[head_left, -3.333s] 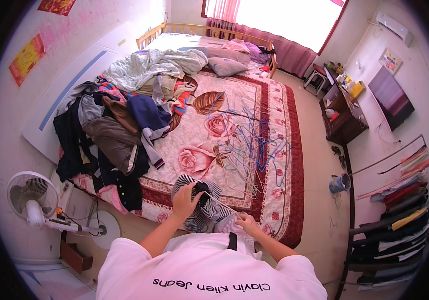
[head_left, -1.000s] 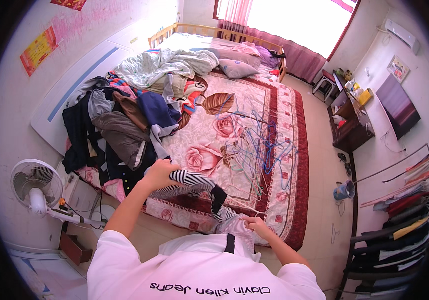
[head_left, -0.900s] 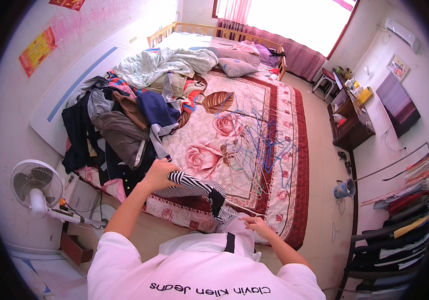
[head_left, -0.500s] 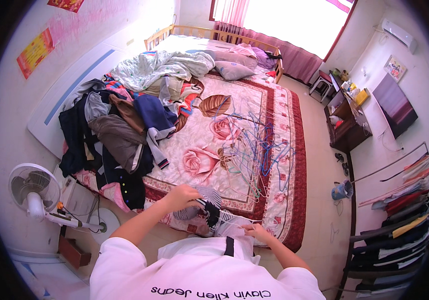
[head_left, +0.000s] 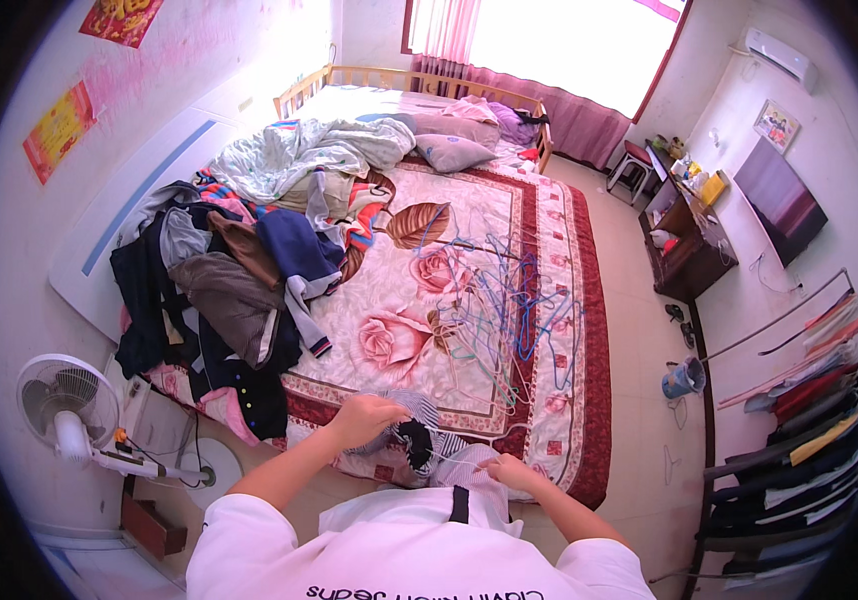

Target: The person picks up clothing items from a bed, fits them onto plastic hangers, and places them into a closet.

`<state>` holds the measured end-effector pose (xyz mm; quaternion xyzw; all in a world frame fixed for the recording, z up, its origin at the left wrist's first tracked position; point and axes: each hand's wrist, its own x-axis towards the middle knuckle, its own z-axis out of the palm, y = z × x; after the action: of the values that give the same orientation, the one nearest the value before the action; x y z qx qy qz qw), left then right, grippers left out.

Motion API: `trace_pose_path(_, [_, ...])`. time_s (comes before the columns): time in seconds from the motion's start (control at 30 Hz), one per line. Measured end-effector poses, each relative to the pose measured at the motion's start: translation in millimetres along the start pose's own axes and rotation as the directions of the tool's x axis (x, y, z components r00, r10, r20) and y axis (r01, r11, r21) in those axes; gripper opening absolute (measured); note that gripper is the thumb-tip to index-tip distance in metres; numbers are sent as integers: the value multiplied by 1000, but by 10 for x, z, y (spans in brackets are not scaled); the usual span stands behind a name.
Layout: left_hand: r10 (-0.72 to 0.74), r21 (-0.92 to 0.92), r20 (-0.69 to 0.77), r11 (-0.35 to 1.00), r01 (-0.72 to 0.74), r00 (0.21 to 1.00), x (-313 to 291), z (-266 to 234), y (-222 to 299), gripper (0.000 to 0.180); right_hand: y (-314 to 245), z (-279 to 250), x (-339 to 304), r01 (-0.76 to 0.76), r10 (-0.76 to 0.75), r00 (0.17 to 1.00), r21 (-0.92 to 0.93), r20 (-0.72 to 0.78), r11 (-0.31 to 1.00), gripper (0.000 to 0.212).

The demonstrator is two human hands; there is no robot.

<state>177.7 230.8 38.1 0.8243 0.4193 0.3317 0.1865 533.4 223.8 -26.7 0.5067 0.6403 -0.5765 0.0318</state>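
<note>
At the near edge of the bed, a grey-and-white striped garment [head_left: 427,412] with a dark patch [head_left: 414,440] hangs in front of me. My left hand [head_left: 367,420] is closed on its upper left part. A thin white hanger [head_left: 459,460] runs from the garment toward my right hand [head_left: 509,471], whose fingers pinch its end. Part of the hanger is hidden by the cloth. More pale striped cloth hangs below my right hand, close against my white shirt.
Tangled blue, white and green hangers [head_left: 509,310] lie on the flowered bedspread [head_left: 389,345]. A clothes heap [head_left: 229,270] covers the bed's left side. A fan [head_left: 69,400] stands at left. Clothes hang on a rack [head_left: 799,460] at right, near a blue bin [head_left: 684,378].
The view has shifted slightly. My left hand has lowered a little with the striped garment, and the dark patch has dropped. My right hand still pinches the hanger.
</note>
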Motion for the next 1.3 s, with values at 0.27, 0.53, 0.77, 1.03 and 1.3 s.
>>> trace_pose_path(0.27, [-97,8,-174,995,100,980,77,-80,4,13,-195,44,-62,20,-43,989,-153,-143,988,37])
trace_pose_path(0.53, [-139,23,-198,989,146,970,143,-166,18,16,-37,-34,44,56,-66,988,-78,-137,995,33])
trace_pose_path(0.77, [59,43,38,997,-61,998,88,-137,95,19,-171,-15,-152,-31,33,998,40,-45,999,37])
trace_pose_path(1.03, [-6,-140,-114,990,-10,994,159,112,86,11,124,57,11,-42,42,981,-5,189,999,33])
trace_pose_path(1.3, [-99,-194,-238,980,53,966,234,207,118,10,216,102,125,209,-243,969,-394,-38,895,32])
